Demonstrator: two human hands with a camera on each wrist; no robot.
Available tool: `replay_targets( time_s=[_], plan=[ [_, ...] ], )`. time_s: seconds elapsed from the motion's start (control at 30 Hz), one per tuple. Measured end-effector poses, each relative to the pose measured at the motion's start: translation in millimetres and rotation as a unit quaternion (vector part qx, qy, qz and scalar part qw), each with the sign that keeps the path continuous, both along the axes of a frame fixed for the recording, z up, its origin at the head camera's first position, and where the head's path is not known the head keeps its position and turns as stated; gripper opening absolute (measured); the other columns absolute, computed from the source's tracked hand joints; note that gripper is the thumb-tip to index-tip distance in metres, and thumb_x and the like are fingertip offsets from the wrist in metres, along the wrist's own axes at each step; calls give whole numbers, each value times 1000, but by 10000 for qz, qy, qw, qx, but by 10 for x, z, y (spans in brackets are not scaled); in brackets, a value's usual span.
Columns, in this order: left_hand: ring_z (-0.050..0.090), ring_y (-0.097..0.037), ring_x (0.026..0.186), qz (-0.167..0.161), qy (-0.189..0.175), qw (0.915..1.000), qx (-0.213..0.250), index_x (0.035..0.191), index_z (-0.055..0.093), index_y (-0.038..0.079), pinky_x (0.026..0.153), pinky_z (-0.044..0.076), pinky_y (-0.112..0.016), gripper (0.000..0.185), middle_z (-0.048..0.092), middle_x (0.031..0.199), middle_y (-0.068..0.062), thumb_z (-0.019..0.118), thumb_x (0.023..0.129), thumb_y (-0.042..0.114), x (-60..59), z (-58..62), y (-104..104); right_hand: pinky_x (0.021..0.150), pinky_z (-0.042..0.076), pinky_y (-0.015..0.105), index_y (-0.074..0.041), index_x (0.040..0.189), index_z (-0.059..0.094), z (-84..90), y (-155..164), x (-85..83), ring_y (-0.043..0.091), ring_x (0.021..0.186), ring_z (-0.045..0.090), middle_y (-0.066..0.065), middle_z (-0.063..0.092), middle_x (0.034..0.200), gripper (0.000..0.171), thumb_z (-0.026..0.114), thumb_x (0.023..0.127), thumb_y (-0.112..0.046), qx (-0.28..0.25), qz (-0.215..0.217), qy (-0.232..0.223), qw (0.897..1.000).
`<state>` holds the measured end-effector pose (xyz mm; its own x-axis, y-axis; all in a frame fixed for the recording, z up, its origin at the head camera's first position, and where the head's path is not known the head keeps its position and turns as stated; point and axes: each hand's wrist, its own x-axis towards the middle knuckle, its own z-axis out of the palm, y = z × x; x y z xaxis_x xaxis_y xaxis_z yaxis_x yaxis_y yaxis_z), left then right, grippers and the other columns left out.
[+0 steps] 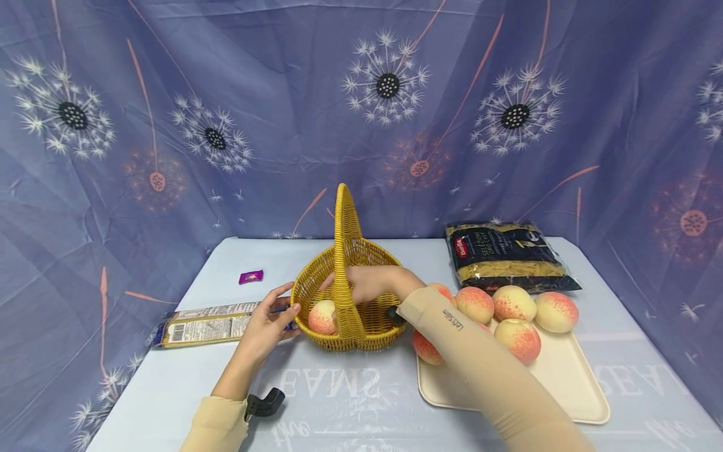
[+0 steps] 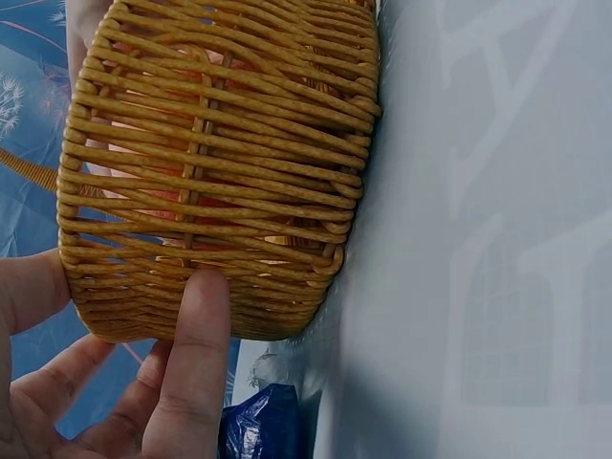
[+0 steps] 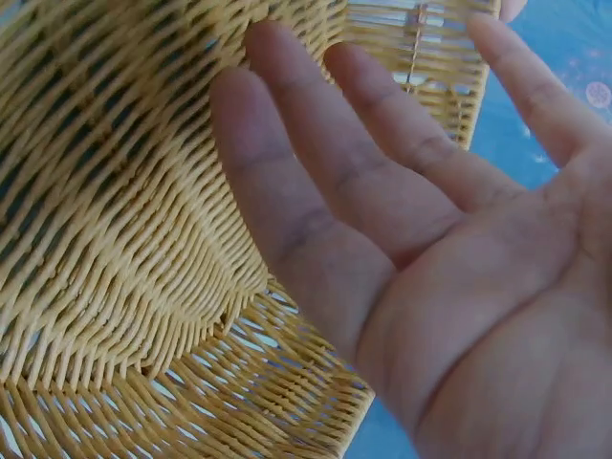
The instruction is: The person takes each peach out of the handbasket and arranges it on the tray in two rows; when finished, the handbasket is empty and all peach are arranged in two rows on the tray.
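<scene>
The table [image 1: 350,402] in front of me is pale blue, with a flowered cloth hung behind it. On it, near the middle, stands the basket [image 1: 361,276]: yellow wicker, oval, woven in tight bands, upright on its base. Its tall looped handle [image 1: 343,251] rises straight up and crosses the bowl from front to back as I see it, so the bowl's long axis runs left to right.

To the right lies a cream tray [image 1: 570,389] holding five peaches [image 1: 513,302] that I can count, partly hidden by my sleeve. Behind it lies a dark pasta bag [image 1: 508,254]. To the left lies a long flat packet [image 1: 203,323], and beyond that a small purple wrapper [image 1: 251,276].

One peach [image 1: 323,317] sits inside the basket at its left front.

My right hand [image 1: 367,282] is down inside the bowl, fingers [image 3: 316,191] spread and straight, palm open, holding nothing. My left hand [image 1: 270,323] rests against the basket's left outer wall, fingers relaxed, one fingertip [image 2: 203,316] touching the weave near the rim, not curled round it.
</scene>
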<state>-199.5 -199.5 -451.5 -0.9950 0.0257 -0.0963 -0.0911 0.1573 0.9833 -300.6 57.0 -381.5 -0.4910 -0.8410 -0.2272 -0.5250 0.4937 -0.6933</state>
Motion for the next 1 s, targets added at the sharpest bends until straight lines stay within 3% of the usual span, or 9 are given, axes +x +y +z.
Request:
replay_targets(
  time_s=[0.07, 0.2, 0.33, 0.53, 0.6, 0.8, 1.0],
  plan=[
    [66, -27, 117, -18, 11, 10000, 17, 163, 43, 20, 89, 71, -40, 57, 48, 152, -26, 62, 110, 13, 4, 5, 1, 121, 49, 33, -13, 154, 57, 7, -41, 4, 21, 141, 56, 11, 61, 155, 67, 83, 95, -34, 105, 160, 119, 9997],
    [65, -27, 117, -4, 23, 10000, 32, 163, 43, 19, 89, 71, -41, 57, 48, 151, -26, 62, 110, 13, 0, 3, 1, 106, 54, 28, -17, 154, 58, 39, -107, 13, 16, 122, 61, 5, 66, 147, 69, 83, 95, -42, 511, 339, 445, 9971],
    [65, -28, 117, -21, 14, 10000, 22, 163, 43, 19, 89, 71, -41, 58, 49, 151, -26, 62, 110, 13, -4, 2, 4, 98, 56, 27, -21, 155, 56, 40, -168, 0, 16, 114, 61, 2, 64, 145, 70, 83, 94, -44, 742, 348, 320, 9961],
    [65, -31, 120, -99, -9, 9999, 63, 164, 42, 19, 90, 71, -42, 57, 47, 152, -26, 62, 110, 13, -10, 10, 4, 108, 55, 31, -27, 154, 56, 43, -232, 7, 18, 132, 56, -1, 56, 156, 70, 85, 92, -46, 1076, 296, 127, 9937],
    [65, -31, 120, -77, -24, 9999, 62, 163, 42, 19, 90, 71, -42, 57, 47, 152, -26, 62, 110, 13, -9, 16, 3, 115, 51, 32, -29, 154, 57, 53, -251, 19, 17, 140, 51, -4, 54, 159, 71, 84, 92, -49, 1203, 353, 318, 9916],
    [65, -31, 119, -69, -67, 9999, 101, 164, 42, 19, 90, 71, -41, 58, 47, 152, -26, 62, 110, 13, -10, 17, -5, 120, 50, 39, -33, 152, 58, 58, -284, 35, 20, 141, 53, -8, 58, 156, 70, 84, 90, -53, 1444, 373, 577, 9871],
    [65, -28, 116, -67, -28, 9999, 99, 164, 42, 19, 89, 71, -40, 58, 48, 150, -26, 62, 110, 13, -12, 13, -12, 121, 48, 37, -32, 148, 60, 66, -310, 20, 18, 143, 51, -6, 57, 156, 63, 84, 92, -49, 1389, 455, 386, 9885]
  ],
)
